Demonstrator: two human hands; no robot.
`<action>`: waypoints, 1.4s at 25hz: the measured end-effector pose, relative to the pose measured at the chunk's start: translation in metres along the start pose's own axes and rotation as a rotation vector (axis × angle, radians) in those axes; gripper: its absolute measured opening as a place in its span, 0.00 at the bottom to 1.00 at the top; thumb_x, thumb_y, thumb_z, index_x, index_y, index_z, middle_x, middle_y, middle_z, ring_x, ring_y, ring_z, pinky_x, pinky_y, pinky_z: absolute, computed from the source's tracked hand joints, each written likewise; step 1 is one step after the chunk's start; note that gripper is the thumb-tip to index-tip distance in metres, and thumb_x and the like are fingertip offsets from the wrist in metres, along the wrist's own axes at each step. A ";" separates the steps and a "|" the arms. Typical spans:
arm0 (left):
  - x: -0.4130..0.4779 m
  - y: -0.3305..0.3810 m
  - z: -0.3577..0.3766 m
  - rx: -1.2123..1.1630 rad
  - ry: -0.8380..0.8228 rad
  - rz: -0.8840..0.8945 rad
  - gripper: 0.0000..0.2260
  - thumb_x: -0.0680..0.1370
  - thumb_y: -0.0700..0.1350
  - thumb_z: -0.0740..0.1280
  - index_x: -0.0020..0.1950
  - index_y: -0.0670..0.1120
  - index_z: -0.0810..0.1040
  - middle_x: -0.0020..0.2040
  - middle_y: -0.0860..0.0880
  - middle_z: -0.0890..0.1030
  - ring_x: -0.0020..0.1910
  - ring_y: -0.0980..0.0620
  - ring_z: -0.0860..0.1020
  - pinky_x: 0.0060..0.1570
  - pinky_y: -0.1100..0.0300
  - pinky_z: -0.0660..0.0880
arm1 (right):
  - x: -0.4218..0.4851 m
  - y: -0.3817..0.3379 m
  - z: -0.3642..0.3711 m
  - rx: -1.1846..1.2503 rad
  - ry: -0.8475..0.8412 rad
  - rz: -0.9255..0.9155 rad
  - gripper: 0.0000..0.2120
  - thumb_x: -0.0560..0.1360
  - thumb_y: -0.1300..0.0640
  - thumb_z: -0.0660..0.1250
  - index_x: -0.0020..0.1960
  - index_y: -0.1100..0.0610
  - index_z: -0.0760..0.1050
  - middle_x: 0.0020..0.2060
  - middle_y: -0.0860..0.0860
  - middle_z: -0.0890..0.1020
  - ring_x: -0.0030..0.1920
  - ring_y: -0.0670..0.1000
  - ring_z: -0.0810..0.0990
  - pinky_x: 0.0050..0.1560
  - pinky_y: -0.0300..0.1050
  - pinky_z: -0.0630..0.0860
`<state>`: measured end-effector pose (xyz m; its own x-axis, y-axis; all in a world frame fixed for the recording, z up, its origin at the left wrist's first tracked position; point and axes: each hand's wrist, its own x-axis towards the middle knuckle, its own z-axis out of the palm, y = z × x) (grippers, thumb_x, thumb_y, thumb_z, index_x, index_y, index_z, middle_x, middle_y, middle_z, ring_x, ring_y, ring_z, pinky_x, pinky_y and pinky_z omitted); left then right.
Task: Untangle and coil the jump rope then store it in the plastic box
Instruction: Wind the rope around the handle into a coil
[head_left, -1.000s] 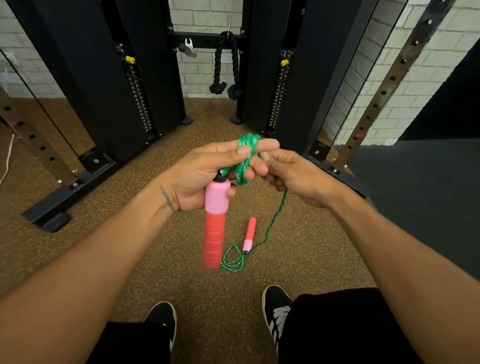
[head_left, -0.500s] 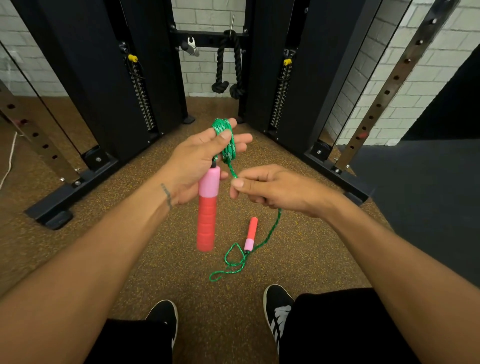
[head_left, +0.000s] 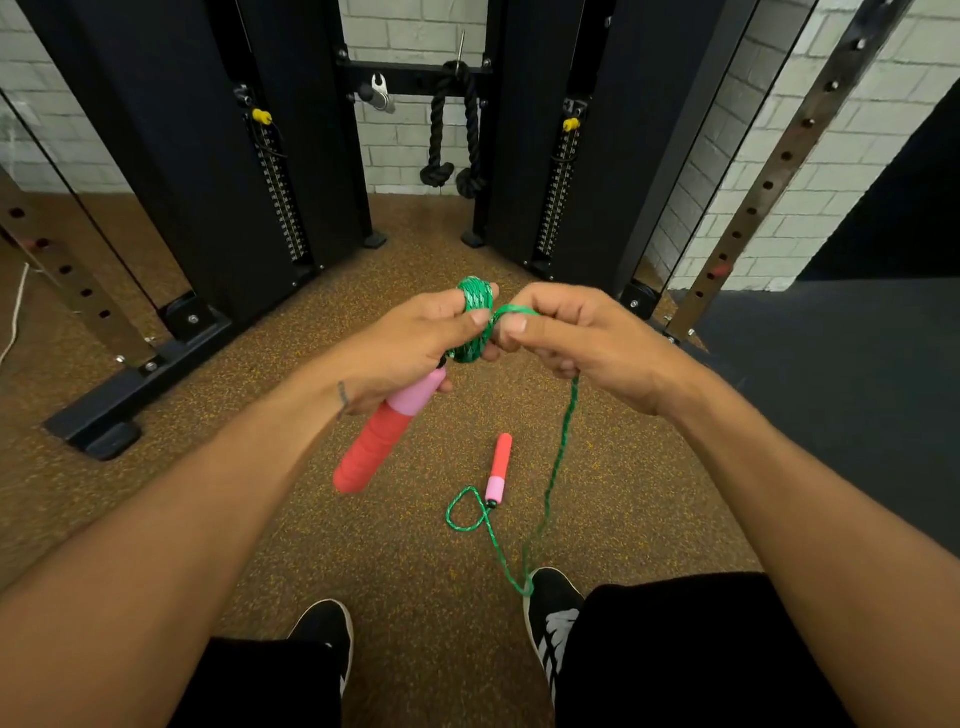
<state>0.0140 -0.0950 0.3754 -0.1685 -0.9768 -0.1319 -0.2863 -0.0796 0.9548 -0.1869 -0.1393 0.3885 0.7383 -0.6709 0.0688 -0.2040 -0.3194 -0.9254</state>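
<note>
My left hand (head_left: 415, 348) grips a coil of green jump rope (head_left: 475, 322) wound around its fingers, and the red and pink handle (head_left: 382, 436) hangs down from the same hand. My right hand (head_left: 571, 343) pinches the rope right beside the coil. From it the loose rope (head_left: 558, 457) drops to the floor, loops near my right shoe and ends at the second handle (head_left: 498, 467) lying on the floor. No plastic box is in view.
A black cable machine (head_left: 208, 171) with weight stacks stands ahead, with a black rope attachment (head_left: 452, 135) hanging in the middle. Perforated steel uprights (head_left: 769, 182) stand at right. My shoes (head_left: 550, 618) rest on brown speckled flooring (head_left: 415, 561); dark matting (head_left: 857, 389) lies to the right.
My right hand has come up from below to meet the left hand at the coil, bringing another turn of rope. The loose rope on the floor has shifted toward my right shoe.
</note>
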 end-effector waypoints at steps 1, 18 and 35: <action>-0.001 0.000 0.001 0.007 -0.051 -0.019 0.13 0.83 0.48 0.59 0.67 0.49 0.74 0.57 0.50 0.84 0.44 0.60 0.81 0.32 0.63 0.75 | 0.001 0.002 -0.003 0.016 0.043 -0.022 0.06 0.82 0.56 0.63 0.48 0.54 0.76 0.31 0.43 0.78 0.28 0.43 0.65 0.31 0.43 0.59; -0.001 0.003 0.006 -0.308 -0.265 -0.001 0.14 0.79 0.45 0.65 0.64 0.48 0.79 0.45 0.45 0.85 0.37 0.58 0.79 0.25 0.66 0.71 | 0.015 0.037 -0.013 0.036 0.162 0.084 0.09 0.84 0.54 0.59 0.47 0.49 0.75 0.26 0.39 0.71 0.26 0.39 0.64 0.28 0.35 0.60; 0.005 0.005 0.007 -0.628 -0.035 0.052 0.16 0.82 0.46 0.60 0.69 0.46 0.76 0.53 0.48 0.84 0.40 0.60 0.79 0.29 0.65 0.72 | 0.016 0.037 0.018 -0.081 -0.156 0.237 0.15 0.84 0.50 0.59 0.44 0.40 0.81 0.36 0.52 0.79 0.29 0.46 0.75 0.32 0.43 0.72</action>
<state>0.0047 -0.0988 0.3779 -0.2010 -0.9764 -0.0793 0.3300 -0.1438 0.9330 -0.1708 -0.1495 0.3487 0.7525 -0.6243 -0.2096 -0.4286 -0.2226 -0.8756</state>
